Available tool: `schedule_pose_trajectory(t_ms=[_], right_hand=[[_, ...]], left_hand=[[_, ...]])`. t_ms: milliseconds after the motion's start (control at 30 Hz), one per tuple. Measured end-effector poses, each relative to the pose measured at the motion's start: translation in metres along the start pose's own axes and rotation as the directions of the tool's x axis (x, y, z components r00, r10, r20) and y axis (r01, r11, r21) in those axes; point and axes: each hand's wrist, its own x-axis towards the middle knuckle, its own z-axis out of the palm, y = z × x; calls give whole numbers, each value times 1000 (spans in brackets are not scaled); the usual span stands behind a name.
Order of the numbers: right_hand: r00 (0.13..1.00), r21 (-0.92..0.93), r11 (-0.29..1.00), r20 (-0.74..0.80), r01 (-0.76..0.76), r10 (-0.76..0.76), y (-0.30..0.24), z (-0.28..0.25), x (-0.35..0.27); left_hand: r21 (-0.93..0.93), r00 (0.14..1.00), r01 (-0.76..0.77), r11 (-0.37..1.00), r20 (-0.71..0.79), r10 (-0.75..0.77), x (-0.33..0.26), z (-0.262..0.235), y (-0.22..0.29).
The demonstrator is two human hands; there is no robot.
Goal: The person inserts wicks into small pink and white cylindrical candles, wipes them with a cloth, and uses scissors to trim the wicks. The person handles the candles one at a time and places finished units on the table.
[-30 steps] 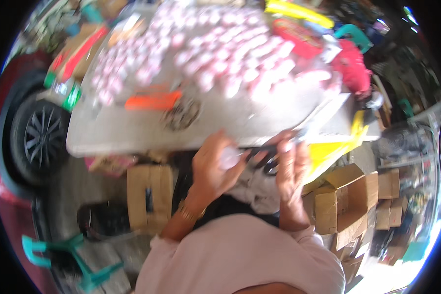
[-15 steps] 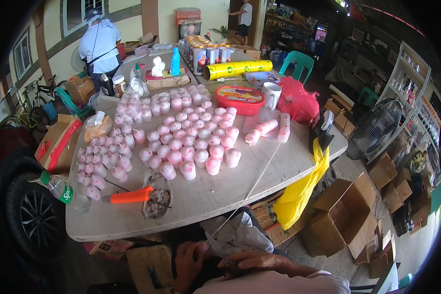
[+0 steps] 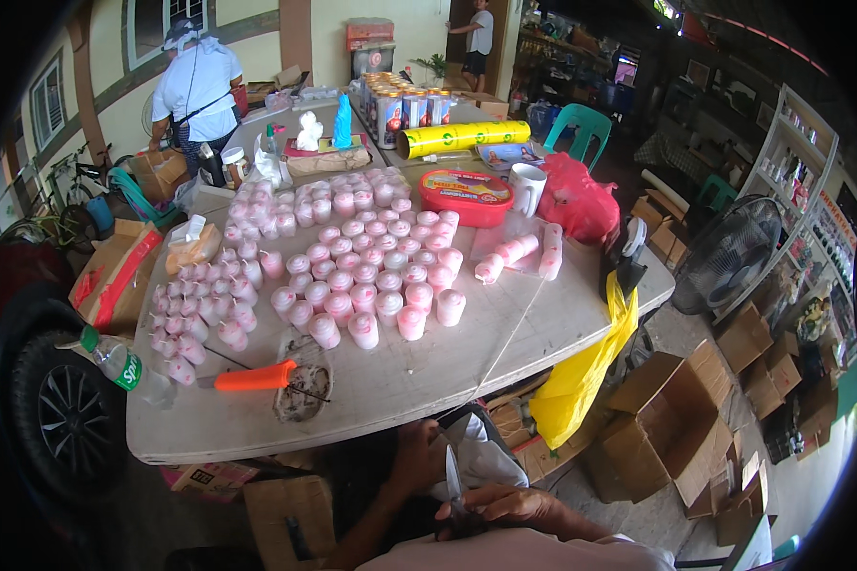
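Note:
My right hand (image 3: 509, 504) is closed around the dark handle of a knife (image 3: 453, 473), its pale blade pointing up and away over my lap. Just left of the blade, below the table's front edge, my left hand (image 3: 417, 459) is closed with fingers curled; what they hold is hidden. A thin white string (image 3: 509, 347) runs from the wrapped pink-and-white rolls (image 3: 509, 257) down across the table toward that hand. White cloth (image 3: 481, 452) lies between my hands. Many small pink-and-white candles (image 3: 363, 329) stand in rows on the table, and more with wicks (image 3: 200, 305) lie at the left.
On the white table (image 3: 428, 381) lie an orange-handled tool (image 3: 255, 377), a red tub (image 3: 465, 198), a mug (image 3: 527, 188) and a yellow roll (image 3: 462, 139). A yellow bag (image 3: 581, 381) hangs off the right edge. Open cardboard boxes (image 3: 662, 419) stand right; a person (image 3: 197, 90) works at far left.
My left hand has moved up and away, toward the table edge. The knife blade now points up where it was hardly visible before. The string's near end has shifted with the left hand.

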Motion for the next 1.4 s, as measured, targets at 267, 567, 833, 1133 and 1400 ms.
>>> schedule_pose_trajectory(t_ms=[267, 567, 833, 1133, 1400], right_hand=[[997, -4, 998, -44, 61, -61, 4, 2, -7], [960, -155, 981, -235, 117, -152, 13, -15, -14], [939, -300, 919, -149, 256, -310, 4, -35, -14], [962, -500, 866, -234, 6, -142, -6, -18, -5], [954, -756, 648, -254, -92, -161, -5, -14, 20]], left_hand=[[48, 980, 200, 979, -10, -199, 10, -1, -16], [-3, 979, 145, 989, -142, -144, 8, -38, -21], [-833, 851, 487, 262, 386, -355, -29, -131, 41], [-960, 969, 247, 135, 241, -61, -31, -177, 64], [-962, 965, 263, -70, 262, 15, -23, -174, 70]])
